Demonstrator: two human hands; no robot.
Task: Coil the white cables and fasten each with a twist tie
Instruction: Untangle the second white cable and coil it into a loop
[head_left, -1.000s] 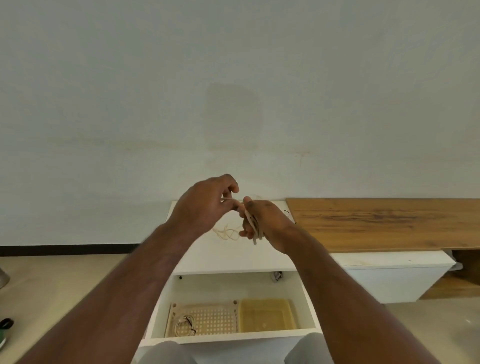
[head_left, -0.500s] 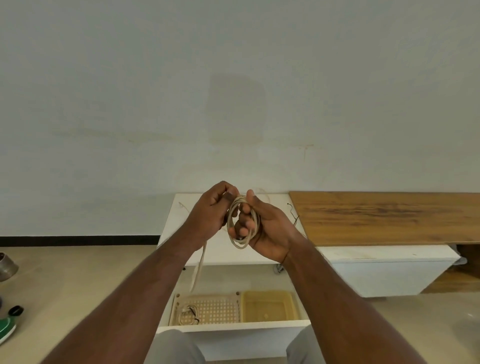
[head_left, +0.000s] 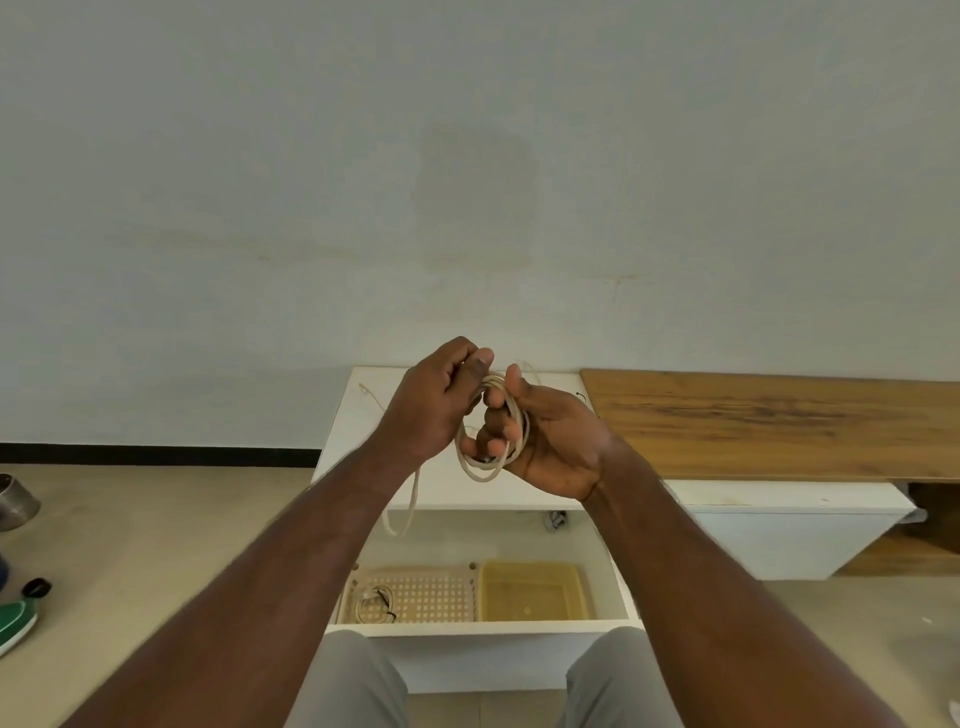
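Note:
Both hands are raised above the white cabinet top (head_left: 358, 441). My right hand (head_left: 545, 441) holds a coil of white cable (head_left: 483, 470) looped around its curled fingers. My left hand (head_left: 436, 400) pinches the cable's strand just left of the coil, near the right thumb. The loose tail (head_left: 410, 499) hangs down from under my left hand and ends in a bend over the open drawer. A thin dark twist tie (head_left: 581, 397) lies on the cabinet top behind my right hand. Another coiled cable (head_left: 374, 605) lies in the drawer's perforated tray.
The open white drawer (head_left: 478, 629) below holds a beige perforated tray (head_left: 431, 592) and a yellow tray (head_left: 530, 590). A wooden board (head_left: 769, 421) lies to the right on a low white unit. A metal pot (head_left: 15, 501) and a green object (head_left: 15, 621) sit on the floor at left.
The cable went from a small bundle pinched between both hands to open loops around my right fingers. The hanging tail has grown shorter over the last half second.

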